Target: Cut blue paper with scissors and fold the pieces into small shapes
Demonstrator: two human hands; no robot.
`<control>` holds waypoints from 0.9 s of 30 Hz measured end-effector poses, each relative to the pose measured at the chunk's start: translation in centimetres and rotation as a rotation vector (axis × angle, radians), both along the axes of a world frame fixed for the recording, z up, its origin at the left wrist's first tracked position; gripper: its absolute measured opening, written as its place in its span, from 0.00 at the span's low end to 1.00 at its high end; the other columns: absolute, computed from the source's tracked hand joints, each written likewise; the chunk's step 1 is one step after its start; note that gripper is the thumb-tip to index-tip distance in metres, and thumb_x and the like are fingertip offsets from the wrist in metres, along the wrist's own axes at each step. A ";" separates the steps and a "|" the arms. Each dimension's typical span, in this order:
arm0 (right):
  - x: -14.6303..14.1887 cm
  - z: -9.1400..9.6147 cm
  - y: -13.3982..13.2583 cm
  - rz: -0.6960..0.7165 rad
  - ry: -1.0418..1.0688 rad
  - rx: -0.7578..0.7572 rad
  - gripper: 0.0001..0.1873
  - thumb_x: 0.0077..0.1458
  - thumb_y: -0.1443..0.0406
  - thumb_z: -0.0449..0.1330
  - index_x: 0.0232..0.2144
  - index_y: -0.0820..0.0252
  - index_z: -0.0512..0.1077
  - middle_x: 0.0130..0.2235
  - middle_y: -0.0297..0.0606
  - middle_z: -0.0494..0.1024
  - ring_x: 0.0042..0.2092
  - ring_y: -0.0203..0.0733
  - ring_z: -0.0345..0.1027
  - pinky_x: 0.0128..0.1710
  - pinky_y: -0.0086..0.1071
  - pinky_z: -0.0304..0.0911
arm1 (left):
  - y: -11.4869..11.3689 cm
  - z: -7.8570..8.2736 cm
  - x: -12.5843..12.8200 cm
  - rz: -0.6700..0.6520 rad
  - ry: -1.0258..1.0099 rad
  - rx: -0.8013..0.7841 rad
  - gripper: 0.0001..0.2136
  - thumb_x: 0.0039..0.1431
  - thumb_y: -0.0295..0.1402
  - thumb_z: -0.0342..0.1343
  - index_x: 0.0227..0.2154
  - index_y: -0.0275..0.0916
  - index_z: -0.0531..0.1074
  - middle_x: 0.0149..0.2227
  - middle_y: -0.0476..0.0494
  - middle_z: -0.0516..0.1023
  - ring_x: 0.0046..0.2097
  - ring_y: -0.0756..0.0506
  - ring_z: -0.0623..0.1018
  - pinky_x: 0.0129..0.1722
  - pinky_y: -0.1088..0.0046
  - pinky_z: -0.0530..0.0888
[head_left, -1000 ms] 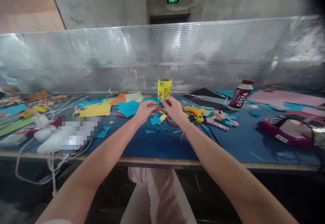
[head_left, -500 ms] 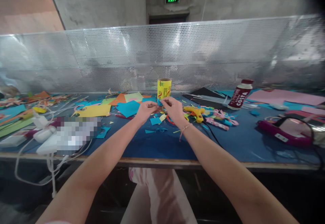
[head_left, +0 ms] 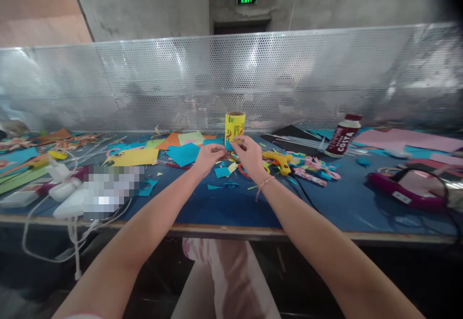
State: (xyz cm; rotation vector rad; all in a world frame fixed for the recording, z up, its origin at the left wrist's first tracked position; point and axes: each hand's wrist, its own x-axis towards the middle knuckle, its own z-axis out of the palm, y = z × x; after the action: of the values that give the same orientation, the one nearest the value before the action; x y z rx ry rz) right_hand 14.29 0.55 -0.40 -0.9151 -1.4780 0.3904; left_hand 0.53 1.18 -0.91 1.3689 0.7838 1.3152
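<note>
Close together over the middle of the table, my hands work on a small piece of blue paper (head_left: 228, 144). My left hand (head_left: 210, 157) pinches at its lower left side, thumb and fingertips together. My right hand (head_left: 249, 154) has its fingers closed around the piece from the right; its exact shape is mostly hidden by the fingertips. Just behind them stands a yellow cardboard tube (head_left: 235, 124) with printing on it. Blue paper scraps (head_left: 222, 171) lie beneath the hands. Right of my right hand rests a yellow glue gun (head_left: 281, 162).
Yellow paper (head_left: 133, 157) and blue paper (head_left: 183, 153) lie to the left. A dark red bottle (head_left: 343, 136) stands at right, near a purple device (head_left: 405, 191). A white device with cables (head_left: 67, 208) sits front left. A perforated metal screen (head_left: 162, 83) closes the back.
My right hand's fingers have shifted slightly on the blue paper, with the index finger now lifted and curled above it. My left hand stays almost still.
</note>
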 end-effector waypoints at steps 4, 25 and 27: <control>-0.1 0.1 0.3 0.118 0.120 -0.143 0.18 0.50 0.51 0.51 0.31 0.59 0.69 0.27 0.37 0.72 0.30 0.39 0.67 0.29 0.33 0.64 | 0.2 -0.1 0.0 -0.008 -0.055 -0.056 0.05 0.42 0.28 0.59 0.23 0.33 0.71 0.24 0.44 0.76 0.27 0.50 0.75 0.35 0.70 0.71; -0.2 -0.3 0.2 0.263 0.094 -0.262 0.21 0.40 0.49 0.60 0.15 0.61 0.63 0.18 0.30 0.63 0.21 0.31 0.58 0.23 0.29 0.61 | -0.3 -0.1 0.4 -0.025 -0.011 -0.097 0.04 0.41 0.27 0.59 0.23 0.32 0.71 0.21 0.46 0.75 0.25 0.52 0.74 0.32 0.72 0.70; -0.2 -0.3 0.2 0.324 0.176 -0.299 0.20 0.39 0.51 0.61 0.16 0.61 0.65 0.19 0.32 0.66 0.22 0.33 0.61 0.25 0.31 0.63 | -0.5 0.1 0.4 -0.024 -0.004 -0.097 0.03 0.42 0.26 0.58 0.22 0.32 0.71 0.21 0.46 0.75 0.24 0.52 0.74 0.31 0.72 0.70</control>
State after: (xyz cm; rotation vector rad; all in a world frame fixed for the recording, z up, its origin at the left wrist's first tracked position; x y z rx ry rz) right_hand 14.11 0.75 -0.74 -0.8483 -1.4274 0.9273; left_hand 0.97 0.69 -0.80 1.2954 0.8155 1.2449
